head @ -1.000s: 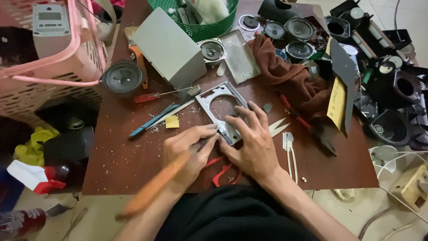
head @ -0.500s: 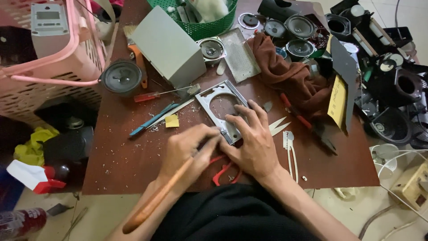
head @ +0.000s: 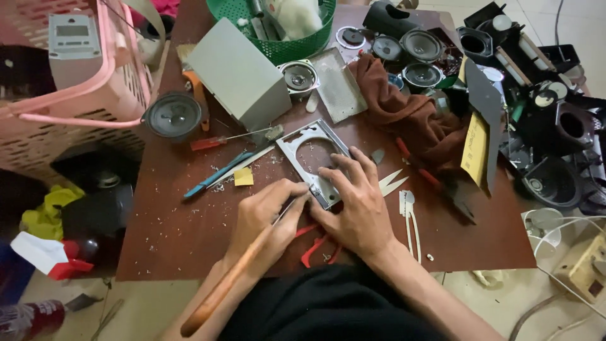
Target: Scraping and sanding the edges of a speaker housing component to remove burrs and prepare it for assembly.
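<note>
A grey plastic frame (head: 297,136) with a round opening lies on the brown table (head: 170,240). My right hand (head: 358,205) presses flat on the frame's near corner, fingers spread. My left hand (head: 262,218) grips a long tool with an orange wooden handle (head: 214,303). Its thin metal tip touches the frame's near edge between my two hands. Red-handled pliers (head: 315,251) lie partly hidden under my hands.
A pink basket (head: 95,95) stands at left and a green basket (head: 278,47) at the back. Nearby are a grey box (head: 237,69), a loose speaker (head: 173,115), a red screwdriver (head: 211,143), a brown cloth (head: 410,120) and white tweezers (head: 410,218). Several speakers crowd the right.
The wooden-handled tool in my left hand has shifted slightly along the frame's edge. My right hand stays pressed on the frame.
</note>
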